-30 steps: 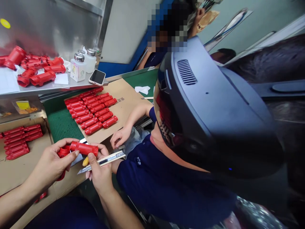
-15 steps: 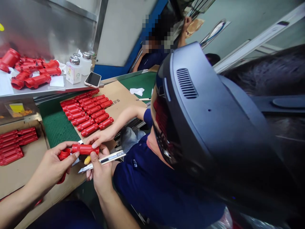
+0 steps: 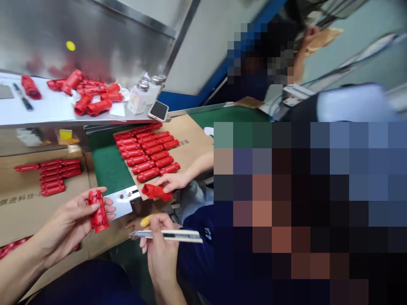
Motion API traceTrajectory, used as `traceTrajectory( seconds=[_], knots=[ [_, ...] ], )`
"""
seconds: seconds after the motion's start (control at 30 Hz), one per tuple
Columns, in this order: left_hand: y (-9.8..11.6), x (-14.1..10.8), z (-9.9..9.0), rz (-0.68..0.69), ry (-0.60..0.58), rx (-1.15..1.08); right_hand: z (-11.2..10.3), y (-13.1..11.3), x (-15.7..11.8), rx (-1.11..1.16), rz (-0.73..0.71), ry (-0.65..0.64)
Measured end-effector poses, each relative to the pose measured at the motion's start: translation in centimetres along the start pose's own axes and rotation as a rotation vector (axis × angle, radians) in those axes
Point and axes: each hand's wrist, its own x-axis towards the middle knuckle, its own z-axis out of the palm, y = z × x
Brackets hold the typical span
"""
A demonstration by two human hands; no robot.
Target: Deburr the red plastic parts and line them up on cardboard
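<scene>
My left hand (image 3: pixel 71 216) is wrapped round a red ribbed plastic tube (image 3: pixel 99 214), its thumb across the side. In my right hand (image 3: pixel 162 250) is a slim utility knife (image 3: pixel 171 235), its blade out and pointing left. A yellow cover (image 3: pixel 146 220) sits on one fingertip by the knife. Beyond my hands, a co-worker's hand (image 3: pixel 174 182) grips another red plastic part (image 3: pixel 155 191) at the near edge of the cardboard. Rows of red tubes (image 3: pixel 148 174) lie on that cardboard (image 3: pixel 199 125).
On the left, more red tubes (image 3: pixel 52 173) lie on a cardboard sheet (image 3: pixel 19 212). A metal shelf (image 3: pixel 104 121) holds loose red parts (image 3: pixel 98 91), dispenser bottles (image 3: pixel 138 99) and a phone (image 3: pixel 159 110). A metal plate (image 3: pixel 121 205) juts out near my left hand. The co-worker sits close on the right.
My hands have moved apart, the left keeping one red tube. Another red part is now in the co-worker's hand, which has drawn back from mine. The view has swung rightward off the co-worker's headset.
</scene>
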Motion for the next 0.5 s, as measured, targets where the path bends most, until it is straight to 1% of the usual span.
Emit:
traceTrajectory(
  seconds=[0.03,0.1,0.17,0.2,0.3,0.37,0.43,0.5],
  knots=[
    [-0.1,-1.1,-1.3,0.009,0.024,-0.006,0.2,0.1,-0.7,-0.079,-0.054,-0.086],
    [-0.4,-3.1,-3.5,0.057,0.089,-0.028,0.9,0.2,-1.6,-0.256,-0.228,-0.267],
    [-0.8,-4.7,-5.3,0.144,0.174,-0.07,2.3,0.0,-2.0,-0.391,-0.409,-0.42],
    [-0.9,-5.3,-6.0,0.199,0.219,-0.093,3.2,-0.1,-2.0,-0.422,-0.471,-0.494],
    [-1.1,-6.7,-8.3,0.329,0.337,-0.143,6.3,0.0,-2.1,-0.383,-0.524,-0.726],
    [-1.2,-7.5,-9.8,0.37,0.408,-0.164,8.2,0.5,-2.4,-0.338,-0.558,-0.848],
    [-1.3,-8.4,-11.4,0.383,0.451,-0.179,9.8,1.0,-2.7,-0.326,-0.587,-0.906],
    [-1.6,-9.4,-12.7,0.384,0.46,-0.193,11.1,1.4,-3.1,-0.332,-0.571,-0.912]
  ],
)
